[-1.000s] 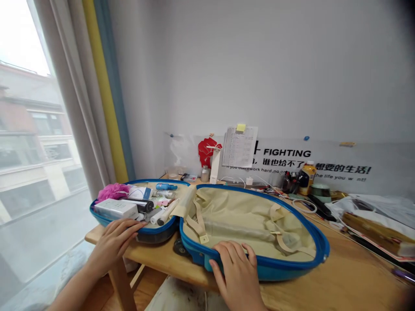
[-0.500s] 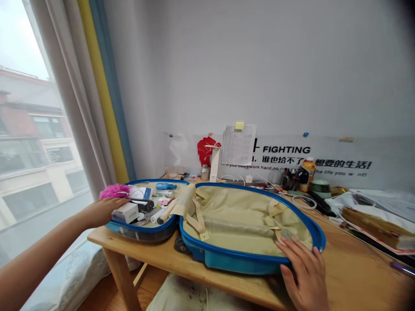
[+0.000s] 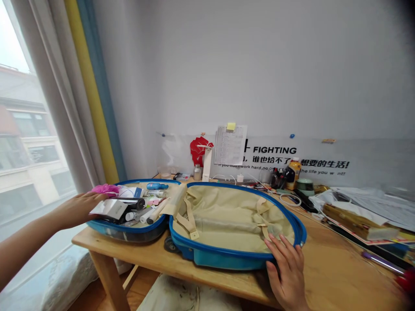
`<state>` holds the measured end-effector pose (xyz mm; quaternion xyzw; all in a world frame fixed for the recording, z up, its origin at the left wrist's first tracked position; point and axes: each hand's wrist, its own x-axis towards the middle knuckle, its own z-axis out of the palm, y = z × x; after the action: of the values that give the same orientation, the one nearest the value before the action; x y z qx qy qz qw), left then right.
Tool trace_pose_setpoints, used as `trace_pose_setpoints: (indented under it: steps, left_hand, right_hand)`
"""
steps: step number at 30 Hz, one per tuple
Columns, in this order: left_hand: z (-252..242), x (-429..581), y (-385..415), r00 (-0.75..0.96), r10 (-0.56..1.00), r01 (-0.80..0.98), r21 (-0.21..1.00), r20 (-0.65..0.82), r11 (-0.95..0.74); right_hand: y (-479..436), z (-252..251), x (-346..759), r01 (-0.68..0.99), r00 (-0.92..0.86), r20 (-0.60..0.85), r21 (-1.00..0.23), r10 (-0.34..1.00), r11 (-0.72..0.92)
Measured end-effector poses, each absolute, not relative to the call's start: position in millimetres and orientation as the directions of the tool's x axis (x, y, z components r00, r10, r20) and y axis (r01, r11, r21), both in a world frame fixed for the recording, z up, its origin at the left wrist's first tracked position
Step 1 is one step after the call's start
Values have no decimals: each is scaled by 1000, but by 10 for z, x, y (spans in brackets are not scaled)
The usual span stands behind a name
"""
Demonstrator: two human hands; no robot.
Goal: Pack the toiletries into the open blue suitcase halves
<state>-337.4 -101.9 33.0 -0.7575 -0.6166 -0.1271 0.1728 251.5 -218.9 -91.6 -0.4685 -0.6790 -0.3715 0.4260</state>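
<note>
A blue-rimmed suitcase lies unfolded on the wooden table. Its left half is packed with small items: a pink bath puff, a white box, a blue bottle, a black cylinder and several white tubes. The right half shows a beige lining with loose straps. My left hand lies flat at the outer end of the packed half, beside the puff and the box, fingers stretched out. Over the front right rim, my right hand rests with fingers apart, holding nothing.
Behind the suitcase stand a white lamp and a glass jar. To the right are a yellow-labelled bottle, a green-lidded jar, a brown pouch and papers. Curtains and a window are on the left.
The view has turned slightly right, so the scene sits further left. The white box looks more tilted beside my left hand. My right hand stays at the rim.
</note>
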Motion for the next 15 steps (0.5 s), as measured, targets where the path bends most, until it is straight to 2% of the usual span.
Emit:
trace_pose_setpoints:
  steps: [3, 11, 15]
  left_hand:
    - [292, -3450, -1104, 212, 914, 977, -103, 346, -188]
    - [618, -2784, -1394, 240, 876, 958, 41, 419, -283]
    - [793, -2032, -1504, 398, 850, 892, 71, 344, -446]
  right_hand:
    - [-2199, -908, 2515, 955, -207, 922, 118, 326, 274]
    - [-2197, -870, 2488, 941, -229, 927, 134, 296, 310]
    - [-2189, -895, 2500, 946, -211, 930, 117, 302, 302]
